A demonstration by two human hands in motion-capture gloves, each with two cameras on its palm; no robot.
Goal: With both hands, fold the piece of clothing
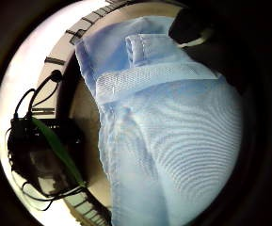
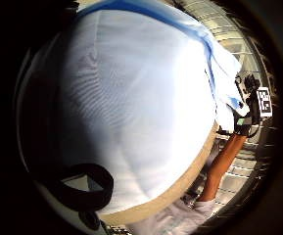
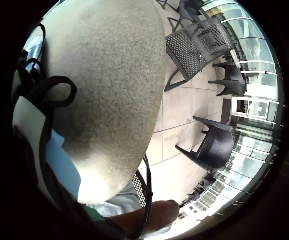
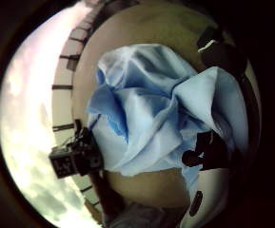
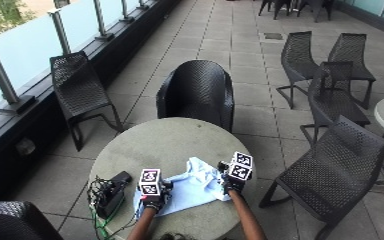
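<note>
the far half of the round table (image 5: 172,145), from about nine o'clock through twelve to three, lies bare, so a hand could sweep across it freely. the near half is taken: the light blue garment (image 5: 191,189) spreads at about six o'clock, with the left hand (image 5: 153,201) on its near left corner and the right hand (image 5: 231,183) at its right edge. at about eight o'clock a black device with tangled cables (image 5: 109,196) sits just beside the garment's left edge, blocking passage along the table rim there. beyond the table at twelve o'clock stands a black wicker chair (image 5: 196,92); another chair (image 5: 332,172) stands close at four o'clock.
</note>
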